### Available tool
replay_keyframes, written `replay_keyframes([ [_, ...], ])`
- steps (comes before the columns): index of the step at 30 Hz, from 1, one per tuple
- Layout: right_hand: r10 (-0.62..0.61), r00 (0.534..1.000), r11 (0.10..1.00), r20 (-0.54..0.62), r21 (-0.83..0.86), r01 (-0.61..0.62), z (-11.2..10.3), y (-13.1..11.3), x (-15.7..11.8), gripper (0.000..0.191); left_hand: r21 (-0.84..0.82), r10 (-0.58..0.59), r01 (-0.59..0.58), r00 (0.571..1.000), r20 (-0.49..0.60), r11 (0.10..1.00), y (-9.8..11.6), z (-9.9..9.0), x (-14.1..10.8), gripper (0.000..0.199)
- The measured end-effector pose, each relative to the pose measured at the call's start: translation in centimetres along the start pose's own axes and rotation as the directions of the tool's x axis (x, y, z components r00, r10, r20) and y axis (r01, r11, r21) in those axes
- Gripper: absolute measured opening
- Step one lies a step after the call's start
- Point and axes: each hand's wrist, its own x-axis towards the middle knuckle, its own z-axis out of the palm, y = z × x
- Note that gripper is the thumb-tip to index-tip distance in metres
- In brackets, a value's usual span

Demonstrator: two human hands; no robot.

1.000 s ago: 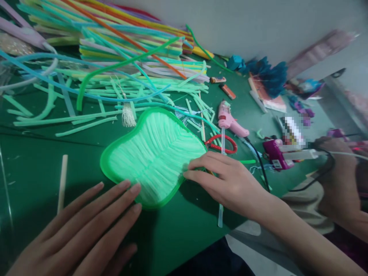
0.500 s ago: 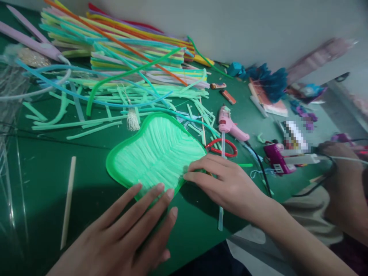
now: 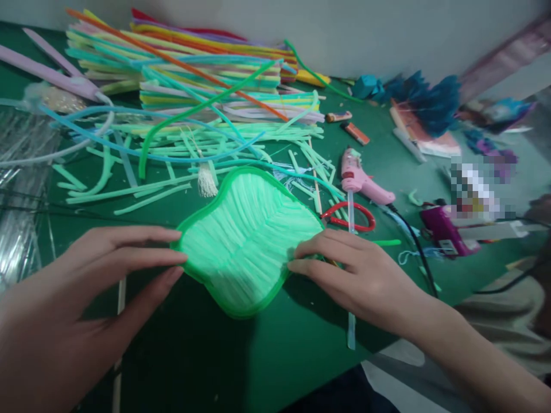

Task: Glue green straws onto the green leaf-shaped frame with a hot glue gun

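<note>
A wavy-edged green panel (image 3: pixel 249 241), light green and ribbed like a leaf with a darker fuzzy pipe-cleaner rim, is between my hands above the green table. On its left edge, my left hand (image 3: pixel 116 281) pinches the rim between thumb and fingers. My right hand (image 3: pixel 348 269) grips the lower right edge, fingertips resting on the ribbed face. Just beyond the right hand lie red-handled scissors (image 3: pixel 368 215), partly hidden. Close by is a pink glue gun (image 3: pixel 364 180) with a clear glue stick (image 3: pixel 352 330) running below it.
Behind the panel are a heap of coloured pipe cleaners (image 3: pixel 206 86) and loose green pieces (image 3: pixel 155 198). A lilac tool with a cord (image 3: pixel 64 77) lies far left, above clear plastic strips (image 3: pixel 26 189). A wooden stick (image 3: pixel 118 367) lies under my left forearm. At right sits a purple device (image 3: pixel 447 232).
My left hand has moved left and up from the panel's lower edge to its left edge, where it now pinches the rim. My right hand keeps its hold. The view has shifted slightly.
</note>
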Motion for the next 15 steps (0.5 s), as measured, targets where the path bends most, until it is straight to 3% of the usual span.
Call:
replay_keyframes([
  [4,-0.003,1.000,1.000,0.020,0.010,0.003,-0.1,0.0,0.0,0.025,0.012,-0.017,0.017,0.998,0.054,1.000,-0.1,1.1,1.0,0.016],
  [10,-0.006,1.000,1.000,0.018,0.023,0.005,0.0,0.1,0.2,0.030,0.072,-0.116,0.114,0.993,0.019,0.991,0.5,1.4,1.0,0.032],
  [15,-0.006,1.000,1.000,0.009,0.020,0.006,0.0,0.1,0.2,0.028,0.029,0.000,-0.003,0.995,0.104,1.000,0.6,1.5,0.9,0.018],
])
